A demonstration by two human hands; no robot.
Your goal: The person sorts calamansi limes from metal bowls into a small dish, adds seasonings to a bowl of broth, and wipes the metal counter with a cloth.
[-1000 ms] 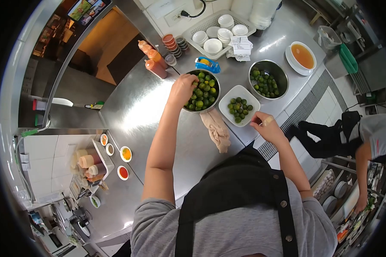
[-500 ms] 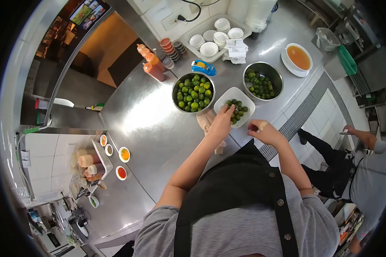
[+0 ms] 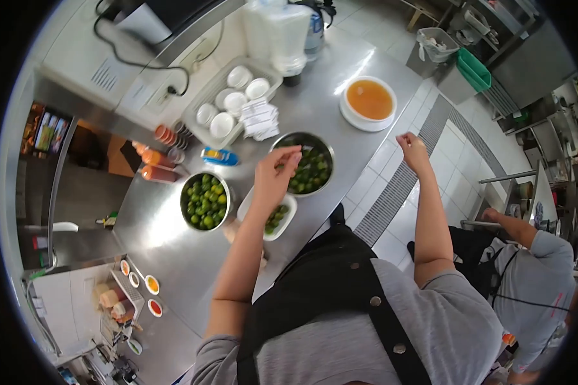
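My left hand point(image 3: 275, 174) is over the near-left side of a steel bowl point(image 3: 332, 168) holding green limes point(image 3: 311, 168). Its thumb and fingertips come together; anything between them is too small to make out. Below that forearm, a white dish point(image 3: 290, 215) with several smaller green limes point(image 3: 276, 219) is partly covered. My right hand point(image 3: 413, 151) is raised past the counter edge, apart from the bowls, with fingers curled in a pinch. Whether it holds anything cannot be seen. A second steel bowl point(image 3: 184, 213), full of green and yellowish limes point(image 3: 205, 201), stands left of the dish.
A bowl of orange liquid point(image 3: 370, 99) sits near the counter's right edge. Behind are a tray point(image 3: 207, 136) of white cups, paper packets point(image 3: 259, 119), a blue tape dispenser point(image 3: 219, 156) and sauce bottles point(image 3: 157, 165). A co-worker point(image 3: 526, 276) stands at the right.
My left hand has left the white dish and moved over the right steel bowl. My right hand has swung outward past the counter edge. The view has turned and shifted.
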